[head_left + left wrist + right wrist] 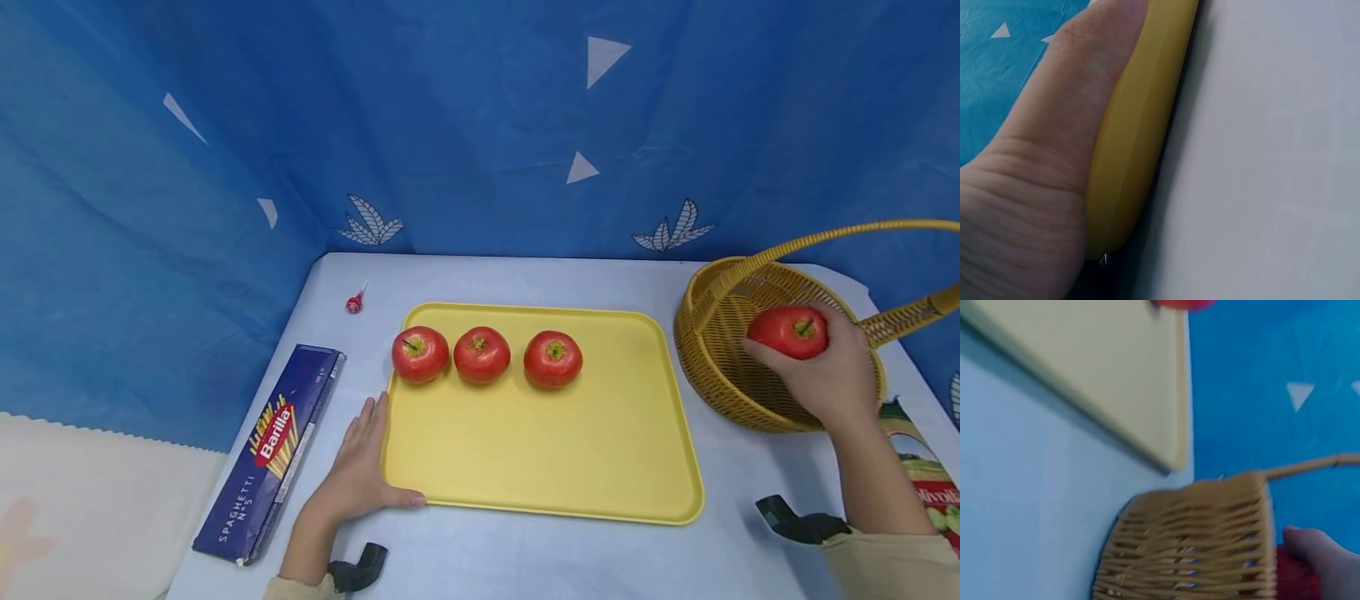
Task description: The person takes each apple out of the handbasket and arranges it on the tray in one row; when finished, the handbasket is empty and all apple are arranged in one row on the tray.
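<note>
In the head view my right hand grips a red apple at the opening of a woven basket on the right. The right wrist view shows that apple partly hidden behind the basket's wall, with my thumb on it. A yellow tray lies mid-table, with three red apples, a left one, a middle one and a right one, in a row near its far side. My left hand rests with straight fingers against the tray's near left corner.
A blue spaghetti box lies left of the tray. Behind it is a small red lollipop. An arched handle rises over the basket. Right of my right forearm lies a green and red package. A blue curtain hangs behind the table.
</note>
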### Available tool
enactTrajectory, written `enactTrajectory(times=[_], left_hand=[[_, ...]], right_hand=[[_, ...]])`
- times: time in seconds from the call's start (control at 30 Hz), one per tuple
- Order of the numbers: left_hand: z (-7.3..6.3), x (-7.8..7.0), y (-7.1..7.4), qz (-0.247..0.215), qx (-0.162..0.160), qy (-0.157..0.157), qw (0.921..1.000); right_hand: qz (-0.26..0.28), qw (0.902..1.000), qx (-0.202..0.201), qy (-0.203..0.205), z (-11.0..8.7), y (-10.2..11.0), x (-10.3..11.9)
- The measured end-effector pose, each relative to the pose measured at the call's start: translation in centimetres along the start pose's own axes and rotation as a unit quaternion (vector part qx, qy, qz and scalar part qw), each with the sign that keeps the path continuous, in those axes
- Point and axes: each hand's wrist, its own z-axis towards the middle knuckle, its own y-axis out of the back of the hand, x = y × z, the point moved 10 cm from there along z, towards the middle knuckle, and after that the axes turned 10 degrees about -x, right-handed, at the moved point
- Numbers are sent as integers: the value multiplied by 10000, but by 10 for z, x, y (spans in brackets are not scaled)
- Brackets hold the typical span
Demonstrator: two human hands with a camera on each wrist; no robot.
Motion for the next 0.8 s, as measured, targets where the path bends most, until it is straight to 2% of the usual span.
enactTrajectory(times=[0.23, 0.4, 0.6, 0.8], left_hand=[[0, 1, 0, 19, 9, 37, 10000], [1, 3, -1, 61, -6, 35, 10000], [1, 3, -1, 9, 0, 38, 10000], [1, 1, -1, -4, -19, 28, 10000]], right_hand=[[175, 9982, -388, 421, -38, 20, 33], [330, 9963, -293, 735, -60, 23, 57], [547, 9922, -34, 1119, -82, 15, 86], [656, 9851, 254, 1571, -93, -10, 113]])
